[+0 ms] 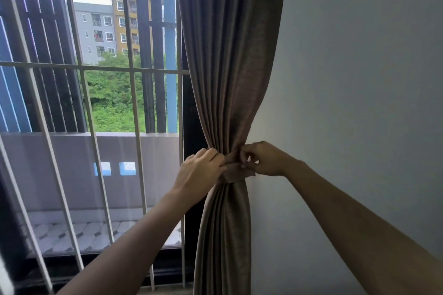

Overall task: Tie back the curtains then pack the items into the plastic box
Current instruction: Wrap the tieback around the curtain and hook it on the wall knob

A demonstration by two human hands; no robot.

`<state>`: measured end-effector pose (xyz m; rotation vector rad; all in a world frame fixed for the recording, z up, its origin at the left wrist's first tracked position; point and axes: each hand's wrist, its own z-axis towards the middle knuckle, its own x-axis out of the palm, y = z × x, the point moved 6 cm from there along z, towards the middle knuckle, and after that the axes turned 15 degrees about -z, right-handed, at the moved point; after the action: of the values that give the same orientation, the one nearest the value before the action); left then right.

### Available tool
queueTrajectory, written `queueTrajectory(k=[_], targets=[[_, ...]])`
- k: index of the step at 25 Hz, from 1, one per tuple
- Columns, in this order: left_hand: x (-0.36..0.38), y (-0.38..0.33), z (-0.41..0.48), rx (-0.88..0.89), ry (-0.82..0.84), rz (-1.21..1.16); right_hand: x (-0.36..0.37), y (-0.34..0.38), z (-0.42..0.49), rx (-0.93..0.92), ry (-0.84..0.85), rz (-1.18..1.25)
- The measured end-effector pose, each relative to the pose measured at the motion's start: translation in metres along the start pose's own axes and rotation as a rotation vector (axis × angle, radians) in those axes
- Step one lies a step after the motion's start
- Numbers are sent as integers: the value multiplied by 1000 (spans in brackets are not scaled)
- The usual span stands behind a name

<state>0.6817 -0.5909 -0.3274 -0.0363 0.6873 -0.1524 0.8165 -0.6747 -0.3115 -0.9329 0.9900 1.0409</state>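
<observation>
Because the curtain (pixel 227 67) must stay bunched while its tieback (pixel 236 172) is fastened, my left grip (pixel 201 170) curls round the gathered folds and that band. My right grip (pixel 266 161) pinches the band's end beside the white wall (pixel 359 79), perhaps at a hook hidden behind it. This 1 curtain hangs at the right edge of the barred window (pixel 130 103), with a tiled balcony (pixel 79 232) beyond.

Curtain and window colours.
The curtain (pixel 227 67) and its tie-back (pixel 236 172) were plain taupe-brown; the wall (pixel 359 79) pale grey; the window bars (pixel 134 103) white; the balcony tiles (pixel 72 235) white with a grey scale pattern; the trees (pixel 110 96) green.
</observation>
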Motion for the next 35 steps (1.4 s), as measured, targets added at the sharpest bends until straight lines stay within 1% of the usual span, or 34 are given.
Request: queueTrajectory(k=[1, 2, 4, 5, 6, 9, 11, 12, 15, 16, 18, 19, 21, 22, 23, 24, 25, 26, 27, 28, 29, 30, 31, 32, 33, 34, 35], targets=[[0, 2, 0, -9, -11, -12, -2, 2, -1, -3, -19, 8], [-1, 7, -2, -40, -17, -55, -6, 3, -3, 8, -80, 51], [-1, 22, -7, -113, -21, -158, -19, 3, -9, 50, -277, 143], [-1, 29, -10, -127, -29, -185, -25, 2, -10, 48, -340, 142], [-3, 34, -11, -126, -43, -204, -27, 3, -10, 28, -346, 104], [-6, 38, -3, -79, -48, -258, -25, 13, -2, -47, -228, -51], [-6, 35, 3, -34, 1, -201, -24, 19, 4, -52, -198, -167], [-4, 34, 5, -41, 29, -168, -25, 20, 7, -31, -188, -237], [2, 26, 12, -170, 127, -62, -27, 26, 12, 33, -132, -462], [4, 21, 18, -197, 155, 0, -27, 27, 13, 39, -98, -484], [4, 10, 31, -200, 194, 84, -31, 28, 11, 43, -32, -410], [1, 5, 37, -183, 217, 120, -34, 30, 9, 37, -15, -368], [-4, -5, 43, -113, 206, 191, -43, 28, 7, 51, -37, -352], [-8, -9, 44, -83, 164, 184, -50, 24, 6, 70, -70, -351], [-12, -12, 43, -67, 97, 111, -56, 21, 4, 85, -112, -335], [-17, -12, 39, -78, 14, -24, -59, 17, 1, 102, -169, -299], [-21, -7, 31, -119, -69, -180, -61, 15, -6, 138, -264, -225], [-26, 1, 19, -174, -163, -318, -62, 10, -18, 219, -407, -109], [-26, 14, 3, -257, -257, -418, -56, 5, -35, 340, -577, 25], [-21, 28, -18, -378, -304, -473, -39, 2, -57, 489, -715, 135], [-9, 37, -39, -510, -261, -511, -12, 1, -77, 635, -774, 207], [10, 41, -57, -613, -140, -547, 20, 3, -92, 733, -739, 251], [30, 38, -70, -665, 2, -580, 53, 6, -98, 785, -634, 301], [45, 33, -78, -666, 105, -598, 81, 9, -98, 799, -489, 362], [55, 27, -79, -647, 150, -584, 101, 14, -93, 766, -336, 406], [59, 24, -76, -624, 160, -539, 111, 19, -86, 714, -234, 431], [61, 24, -73, -613, 164, -482, 113, 21, -79, 683, -206, 425]])
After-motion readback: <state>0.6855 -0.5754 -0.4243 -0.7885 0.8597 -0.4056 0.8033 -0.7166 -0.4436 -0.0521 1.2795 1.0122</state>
